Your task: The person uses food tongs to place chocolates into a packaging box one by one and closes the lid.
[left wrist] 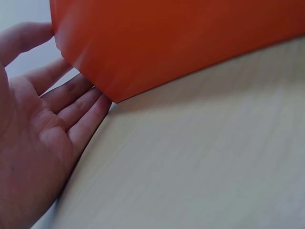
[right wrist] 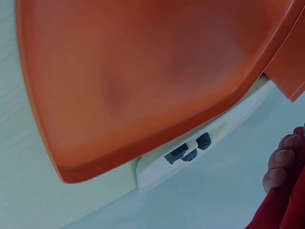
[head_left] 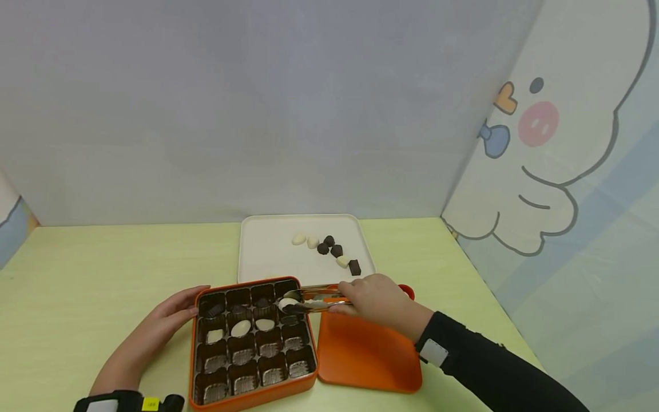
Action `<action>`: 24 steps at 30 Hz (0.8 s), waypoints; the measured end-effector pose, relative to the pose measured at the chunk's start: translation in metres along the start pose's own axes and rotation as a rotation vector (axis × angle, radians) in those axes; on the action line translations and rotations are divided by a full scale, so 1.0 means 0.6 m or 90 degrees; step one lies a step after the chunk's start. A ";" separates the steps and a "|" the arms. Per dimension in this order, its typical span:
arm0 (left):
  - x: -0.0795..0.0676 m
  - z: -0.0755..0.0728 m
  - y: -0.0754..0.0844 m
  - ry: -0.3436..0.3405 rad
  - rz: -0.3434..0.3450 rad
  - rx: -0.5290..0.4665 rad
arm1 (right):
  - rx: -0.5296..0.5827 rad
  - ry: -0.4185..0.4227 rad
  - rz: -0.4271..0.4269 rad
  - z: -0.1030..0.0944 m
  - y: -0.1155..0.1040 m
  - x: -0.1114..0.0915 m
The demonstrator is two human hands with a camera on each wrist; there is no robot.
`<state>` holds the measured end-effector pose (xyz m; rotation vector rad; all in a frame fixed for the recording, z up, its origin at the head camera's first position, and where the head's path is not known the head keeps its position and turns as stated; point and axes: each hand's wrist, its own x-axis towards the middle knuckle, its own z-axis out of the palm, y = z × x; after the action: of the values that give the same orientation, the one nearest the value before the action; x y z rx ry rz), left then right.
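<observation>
My right hand (head_left: 378, 300) grips metal tongs (head_left: 321, 306) with a red handle (right wrist: 271, 212). Between the tong tips is a white oval chocolate (head_left: 288, 303), over the right-hand column of an orange box (head_left: 257, 395) with a brown divided insert. My left hand (head_left: 167, 320) touches the box's left side near its far corner. In the left wrist view its fingers lie fairly straight against the orange wall (left wrist: 167, 43). Second row from the back holds a squarish white chocolate (head_left: 214, 336) and two oval white ones (head_left: 240, 328). Dark pieces sit in the far compartments, hard to make out.
Behind the box a white tray (head_left: 262, 246) bears several white and dark chocolates (head_left: 337, 250). An orange lid (head_left: 368, 352) lies right of the box, under my right forearm. A grey wall rises behind the pale table (head_left: 103, 269); a cartoon-printed panel stands at the right.
</observation>
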<state>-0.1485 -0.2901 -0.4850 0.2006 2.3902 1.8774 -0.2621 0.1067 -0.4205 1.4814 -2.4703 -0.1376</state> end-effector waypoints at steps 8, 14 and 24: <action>0.000 0.002 -0.001 0.003 0.004 -0.025 | 0.008 -0.017 0.012 -0.005 0.000 -0.002; -0.001 0.003 -0.001 0.002 -0.004 -0.014 | -0.007 -0.034 0.114 0.008 0.014 -0.014; -0.006 0.002 0.009 -0.002 -0.004 -0.006 | 0.018 -0.178 0.334 0.024 0.046 -0.031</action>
<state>-0.1448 -0.2883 -0.4802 0.1937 2.3768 1.8838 -0.2815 0.1353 -0.4317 0.8190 -3.0020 -0.2200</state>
